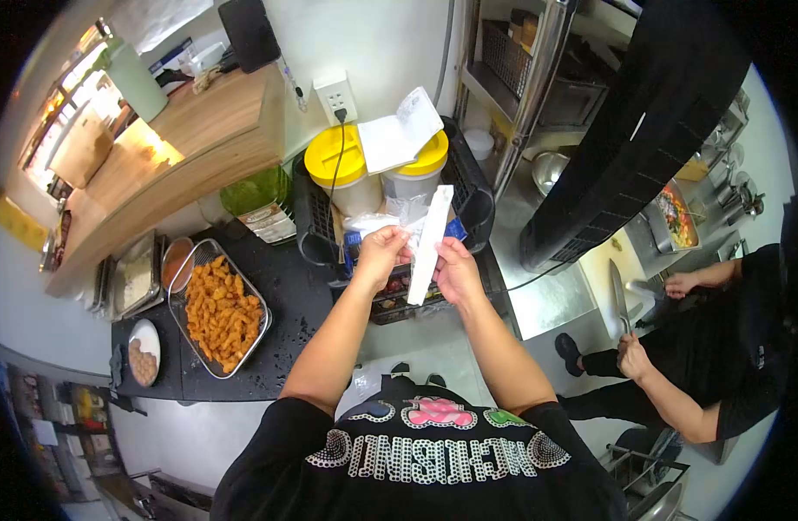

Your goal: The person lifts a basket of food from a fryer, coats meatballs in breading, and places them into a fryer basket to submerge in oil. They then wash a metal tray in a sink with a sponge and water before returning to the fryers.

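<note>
Upright in front of me is a long, narrow white strip (pixel 429 247), which looks like folded paper or a flat packet. My right hand (pixel 458 271) grips its right edge between thumb and fingers. Close to its left edge, my left hand (pixel 383 258) is closed in a pinch; what its fingers hold is hard to make out. Clear plastic wrapping (pixel 406 208) lies just behind the strip. A black plastic crate (pixel 312 239) beyond my hands holds two tubs with yellow lids (pixel 336 152), and an open white notebook (pixel 399 143) rests across the lids.
On the dark counter (pixel 290 326) at left stand a wire basket of fried pieces (pixel 221 313) and a white plate of small round balls (pixel 144 352). A wooden shelf (pixel 190 130) overhangs it. At right, a co-worker holds a knife (pixel 618 291) over a cutting board (pixel 597 273).
</note>
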Motion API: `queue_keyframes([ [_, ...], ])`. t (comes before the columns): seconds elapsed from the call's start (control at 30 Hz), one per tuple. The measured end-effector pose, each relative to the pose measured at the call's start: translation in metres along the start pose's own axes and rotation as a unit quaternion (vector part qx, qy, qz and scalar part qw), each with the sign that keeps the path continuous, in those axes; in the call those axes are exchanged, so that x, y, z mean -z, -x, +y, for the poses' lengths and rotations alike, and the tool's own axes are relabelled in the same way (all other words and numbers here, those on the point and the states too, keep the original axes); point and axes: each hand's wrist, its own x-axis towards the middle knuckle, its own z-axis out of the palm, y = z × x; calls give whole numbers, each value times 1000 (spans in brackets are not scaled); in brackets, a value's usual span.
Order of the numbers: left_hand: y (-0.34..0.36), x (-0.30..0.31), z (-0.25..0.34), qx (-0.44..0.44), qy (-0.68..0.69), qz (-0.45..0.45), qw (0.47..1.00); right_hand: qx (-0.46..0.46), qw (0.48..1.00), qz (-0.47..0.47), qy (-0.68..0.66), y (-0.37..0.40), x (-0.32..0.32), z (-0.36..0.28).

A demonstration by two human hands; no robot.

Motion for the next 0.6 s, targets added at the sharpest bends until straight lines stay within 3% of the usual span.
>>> queue_keyframes([
  [0.17,7,2,5,13,60,-47,997,-112,990,-33,-83,10,-7,-11],
  [0.27,15,0,12,-8,-1,-100,995,-72,991,-103,-44,9,-5,-5],
  [0.37,16,2,11,-28,42,-54,997,-40,997,-74,-1,11,-13,-10],
  [0.53,16,16,11,31,76,-27,996,-33,999,-28,-13,19,-21,-19],
  [0.6,28,7,14,25,27,1,999,-8,999,-5,30,20,-22,-19],
])
